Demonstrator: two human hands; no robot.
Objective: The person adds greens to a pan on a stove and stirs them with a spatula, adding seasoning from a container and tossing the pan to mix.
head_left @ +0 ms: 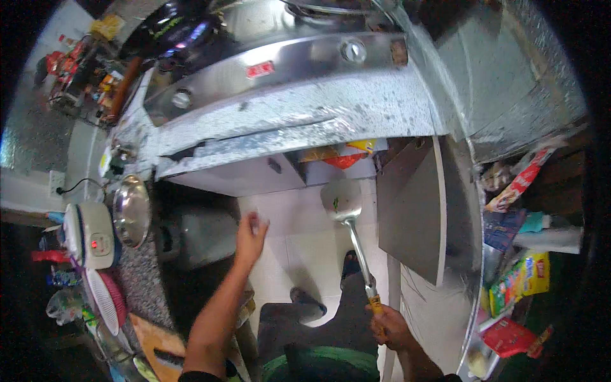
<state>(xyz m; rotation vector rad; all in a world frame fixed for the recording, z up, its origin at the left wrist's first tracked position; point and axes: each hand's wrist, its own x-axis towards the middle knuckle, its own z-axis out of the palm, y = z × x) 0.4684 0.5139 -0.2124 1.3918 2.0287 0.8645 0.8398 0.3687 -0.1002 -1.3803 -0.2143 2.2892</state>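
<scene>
In my right hand (393,328) is a wok spatula (360,251), gripped by its yellow-brown handle. Its broad metal blade points away from me over the pale tiled floor, and a small green scrap sticks to it. My left hand (252,237) is slightly blurred, held over the floor left of the blade. Its fingers are loosely curled with the thumb apart, and I see nothing in them. Beyond both hands stands a steel gas stove (280,60) with a dark wok (168,32) at its left.
An open grey cabinet door (417,213) juts out on the right. Along the left counter are a metal lid (132,210), a white rice cooker (95,237), a pink basket (109,299) and a cutting board (156,344) with a dark-bladed knife. Food packets (523,280) fill the right side.
</scene>
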